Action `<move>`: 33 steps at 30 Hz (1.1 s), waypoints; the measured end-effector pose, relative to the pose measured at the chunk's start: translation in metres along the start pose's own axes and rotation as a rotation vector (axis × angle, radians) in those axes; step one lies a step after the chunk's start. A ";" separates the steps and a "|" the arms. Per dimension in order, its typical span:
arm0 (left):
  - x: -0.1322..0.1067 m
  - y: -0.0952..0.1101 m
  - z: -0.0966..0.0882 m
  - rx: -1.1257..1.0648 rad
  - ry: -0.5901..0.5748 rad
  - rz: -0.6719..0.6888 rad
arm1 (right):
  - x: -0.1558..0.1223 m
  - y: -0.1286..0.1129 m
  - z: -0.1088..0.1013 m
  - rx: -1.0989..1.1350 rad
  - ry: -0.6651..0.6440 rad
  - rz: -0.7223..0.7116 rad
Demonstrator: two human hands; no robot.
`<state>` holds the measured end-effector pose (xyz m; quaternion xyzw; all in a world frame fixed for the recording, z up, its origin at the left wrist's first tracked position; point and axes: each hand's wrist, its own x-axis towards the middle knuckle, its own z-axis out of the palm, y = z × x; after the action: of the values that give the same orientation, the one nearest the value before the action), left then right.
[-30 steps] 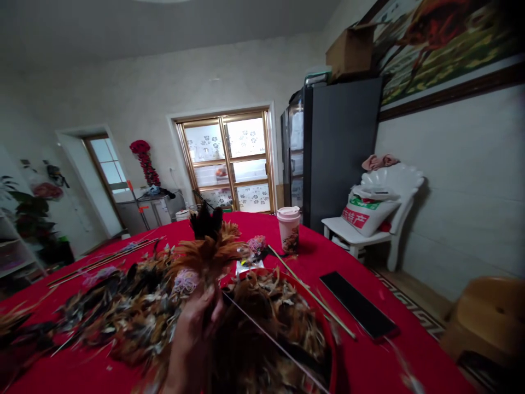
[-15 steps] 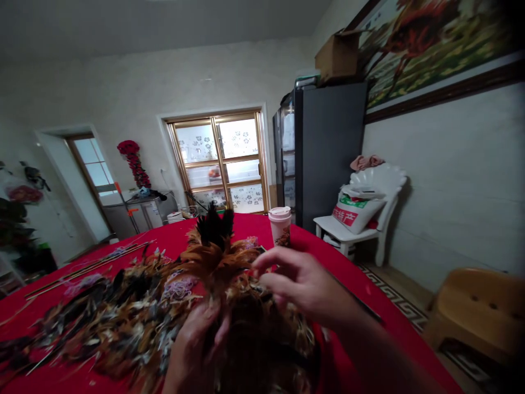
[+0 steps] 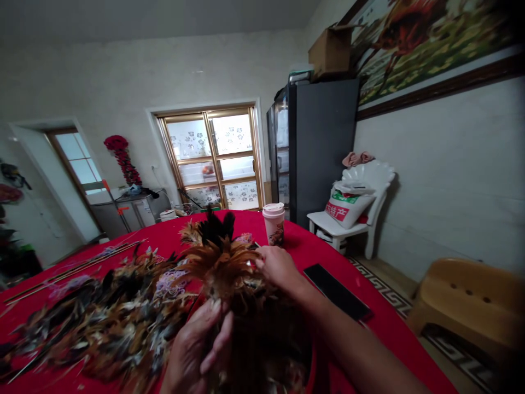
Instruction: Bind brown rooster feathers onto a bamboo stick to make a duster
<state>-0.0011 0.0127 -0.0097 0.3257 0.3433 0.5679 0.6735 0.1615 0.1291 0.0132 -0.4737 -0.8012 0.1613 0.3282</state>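
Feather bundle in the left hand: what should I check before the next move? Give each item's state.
1. Left hand gripping the feather bundle: ok.
2. Right hand with fingers on the feathers: ok.
3. Lower end of the bundle: cannot tell, feathers and the hand hide it.
4. Paper cup upright: ok.
5. Black phone clear of the right forearm: cannot tell, they lie close.
6. Loose feathers gathered: not ok, spread across the red tablecloth.

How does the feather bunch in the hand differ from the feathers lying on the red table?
The feather bunch stands upright in the left hand, while the loose feathers lie flat on the red table cover. The bunch is tight and compact; the loose feathers sprawl in a wide, untidy spread. The bunch is mainly orange-brown with a black tip, while the loose feathers show more mixed black, brown and cream. Both are brown and black feathers.
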 end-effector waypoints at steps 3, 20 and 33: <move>0.003 0.003 -0.002 -0.036 0.014 -0.013 | -0.004 -0.006 -0.011 -0.065 0.107 0.054; 0.003 0.009 -0.008 0.068 0.052 0.102 | -0.035 -0.047 0.013 0.722 -0.560 -0.074; -0.004 0.011 0.002 0.233 0.237 0.251 | -0.046 -0.053 0.012 0.287 -0.208 -0.341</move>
<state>-0.0059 0.0106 0.0009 0.3724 0.4403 0.6381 0.5102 0.1344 0.0636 0.0173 -0.2611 -0.8680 0.2635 0.3302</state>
